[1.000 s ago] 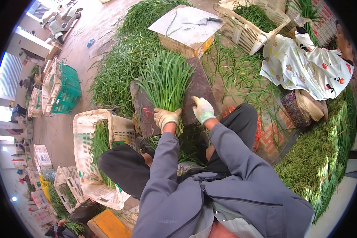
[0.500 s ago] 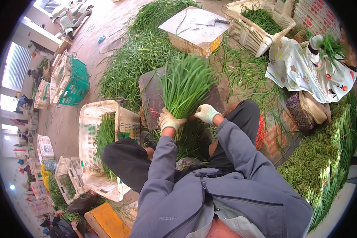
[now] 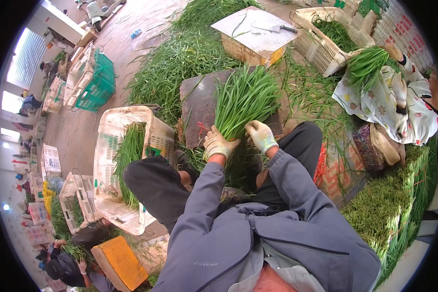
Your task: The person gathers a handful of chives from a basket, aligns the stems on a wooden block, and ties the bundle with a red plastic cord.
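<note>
Over the dark board point(image 3: 195, 104), the green bunch point(image 3: 248, 100) is clasped near its base by the left hand point(image 3: 220, 143), long axis slanting away rightward, tips farthest; whether the right hand point(image 3: 261, 136) is pinching cannot be told.

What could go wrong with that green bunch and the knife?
The left hand holds the green bunch low, and its leaves fan out wide above, so some might slip loose or bend. The knife lies uncovered with its handle at the edge of the white box top, so a bump could perhaps knock it off.
</note>
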A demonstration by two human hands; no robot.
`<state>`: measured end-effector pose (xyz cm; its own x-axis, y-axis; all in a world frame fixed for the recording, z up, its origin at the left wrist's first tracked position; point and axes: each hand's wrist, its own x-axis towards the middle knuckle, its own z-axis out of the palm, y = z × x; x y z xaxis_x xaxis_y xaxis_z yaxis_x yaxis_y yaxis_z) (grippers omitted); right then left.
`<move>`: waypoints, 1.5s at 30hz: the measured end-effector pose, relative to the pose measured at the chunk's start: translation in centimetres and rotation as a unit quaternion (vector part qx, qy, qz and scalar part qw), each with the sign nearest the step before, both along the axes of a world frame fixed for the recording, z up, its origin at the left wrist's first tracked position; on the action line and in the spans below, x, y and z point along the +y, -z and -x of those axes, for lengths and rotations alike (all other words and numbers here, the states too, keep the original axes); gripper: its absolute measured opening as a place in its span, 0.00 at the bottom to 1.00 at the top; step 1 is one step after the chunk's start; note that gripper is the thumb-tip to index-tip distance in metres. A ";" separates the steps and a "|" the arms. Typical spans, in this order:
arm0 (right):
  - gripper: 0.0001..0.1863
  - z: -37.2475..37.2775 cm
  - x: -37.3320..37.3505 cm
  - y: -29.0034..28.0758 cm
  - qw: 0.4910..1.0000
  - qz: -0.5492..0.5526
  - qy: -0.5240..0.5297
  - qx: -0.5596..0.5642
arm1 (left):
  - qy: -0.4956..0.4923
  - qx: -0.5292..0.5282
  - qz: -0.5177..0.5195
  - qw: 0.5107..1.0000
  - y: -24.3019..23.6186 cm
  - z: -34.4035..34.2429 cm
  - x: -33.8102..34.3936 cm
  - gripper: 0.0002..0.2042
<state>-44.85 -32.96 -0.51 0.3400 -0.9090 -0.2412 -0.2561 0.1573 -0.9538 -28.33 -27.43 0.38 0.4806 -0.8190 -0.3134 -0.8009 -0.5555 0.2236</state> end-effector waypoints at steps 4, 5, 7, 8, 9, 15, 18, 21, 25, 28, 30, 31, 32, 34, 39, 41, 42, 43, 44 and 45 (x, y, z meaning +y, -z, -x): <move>0.12 -0.8 1.1 1.4 0.959 0.235 -0.135 0.079 | 0.008 -0.016 -0.003 1.000 0.5 0.3 -0.2 0.57; 0.11 -2.3 1.2 1.3 0.941 0.271 -0.185 0.088 | 0.002 -0.020 -0.008 1.000 1.6 -1.0 0.1 0.56; 0.10 -3.8 1.2 1.5 0.938 0.257 -0.197 0.127 | -0.006 -0.014 -0.012 1.000 1.9 -1.6 0.3 0.53; 0.10 -3.9 1.0 1.7 0.946 0.258 -0.172 0.094 | -0.007 -0.009 -0.005 1.000 1.6 -1.1 0.0 0.50; 0.10 -3.4 1.0 2.1 0.947 0.257 -0.167 0.095 | -0.010 -0.003 0.002 1.000 1.4 -0.4 -0.3 0.46; 0.11 -1.7 -0.3 3.2 0.944 0.253 -0.139 0.161 | 0.054 0.363 0.065 0.928 0.1 -5.1 -0.8 0.49; 0.12 -4.0 0.2 1.7 0.942 0.239 -0.179 0.156 | -0.166 0.371 0.204 0.890 4.0 -12.2 1.0 0.26; 0.12 -4.2 0.3 0.8 0.944 0.213 -0.195 0.160 | -0.301 0.339 0.204 0.868 5.9 -14.2 0.1 0.16; 0.11 -3.8 0.0 1.1 0.943 0.201 -0.195 0.180 | -0.282 0.363 0.177 0.870 8.2 -13.2 -2.5 0.17; 0.11 -3.7 0.0 1.3 0.944 0.226 -0.186 0.150 | -0.294 0.442 0.176 0.829 9.3 -13.3 -3.4 0.17; 0.11 -3.7 -0.1 1.1 0.944 0.221 -0.190 0.154 | -0.295 0.428 0.187 0.833 9.5 -13.0 -3.2 0.14; 0.11 -3.2 -0.2 1.2 0.945 0.210 -0.190 0.165 | -0.292 0.434 0.177 0.834 9.1 -11.6 -3.4 0.14; 0.11 -3.4 -0.1 1.2 0.947 0.193 -0.195 0.171 | -0.291 0.376 0.196 0.858 8.4 -11.1 -3.1 0.12; 0.11 -3.6 0.0 0.8 0.946 0.197 -0.195 0.169 | -0.220 0.286 0.235 0.903 7.0 -11.2 -3.0 0.10; 0.11 -3.4 0.0 1.6 0.950 0.209 -0.173 0.152 | -0.145 0.157 0.213 0.954 4.1 -6.7 -5.5 0.10; 0.11 -3.1 0.0 1.9 0.949 0.222 -0.161 0.153 | -0.158 0.119 0.235 0.952 3.3 -3.8 -4.9 0.09; 0.11 -3.1 0.0 2.0 0.948 0.236 -0.151 0.150 | -0.155 0.118 0.258 0.946 3.4 -2.4 -4.0 0.09; 0.11 -3.5 0.0 1.6 0.948 0.236 -0.150 0.148 | -0.133 0.080 0.315 0.936 3.8 -1.5 -2.7 0.07; 0.10 -3.9 0.3 1.3 0.951 0.254 -0.131 0.117 | -0.109 0.085 0.337 0.931 4.6 -1.7 -1.5 0.06; 0.10 -4.4 0.6 1.1 0.952 0.271 -0.112 0.086 | -0.086 0.090 0.359 0.925 5.4 -1.9 -0.7 0.05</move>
<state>-40.48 -32.36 -1.58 0.5383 -0.8248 0.1731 -0.3850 -0.4234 -0.8201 -26.47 -28.16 -5.02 0.6160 -0.7636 0.1935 -0.6281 -0.3279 0.7057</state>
